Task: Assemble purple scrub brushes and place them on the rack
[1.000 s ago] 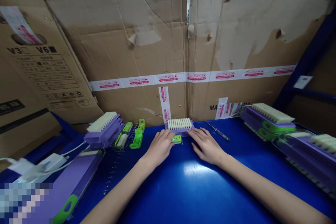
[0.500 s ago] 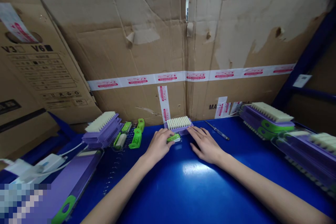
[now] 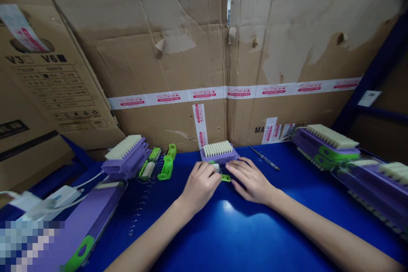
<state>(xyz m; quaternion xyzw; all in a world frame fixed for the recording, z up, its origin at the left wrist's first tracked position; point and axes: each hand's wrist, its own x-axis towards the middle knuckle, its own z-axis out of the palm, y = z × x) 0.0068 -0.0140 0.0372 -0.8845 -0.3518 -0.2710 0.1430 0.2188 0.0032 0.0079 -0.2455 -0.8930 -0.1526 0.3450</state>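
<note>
My left hand [image 3: 201, 182] is closed around a small green plastic part [image 3: 226, 177], whose slotted end sticks out to the right of the fingers. A white block [image 3: 217, 167] shows just above those fingertips; how it joins the green part is hidden. My right hand [image 3: 251, 178] is beside the green end, its thumb and forefinger apart and the other fingers bent forward. Beyond both hands, close to the cardboard, lies a purple holder [image 3: 218, 158] with rows of cream pegs [image 3: 218, 149]. The right fingertips are near its front edge; contact is unclear.
To the left lie loose green clips [image 3: 165, 168], small metal springs [image 3: 135, 216], a purple slicer-like piece [image 3: 76, 225] and a white plug adapter [image 3: 60, 197]. A screwdriver [image 3: 265, 158] lies right of the hands. More purple and green assemblies [image 3: 331, 144] stand far right. Cardboard [image 3: 172, 59] walls the back.
My left hand has turned and come slightly nearer with the green part, whose slotted end now points right. My right hand has slid off the purple holder's front, toward the green part.
</note>
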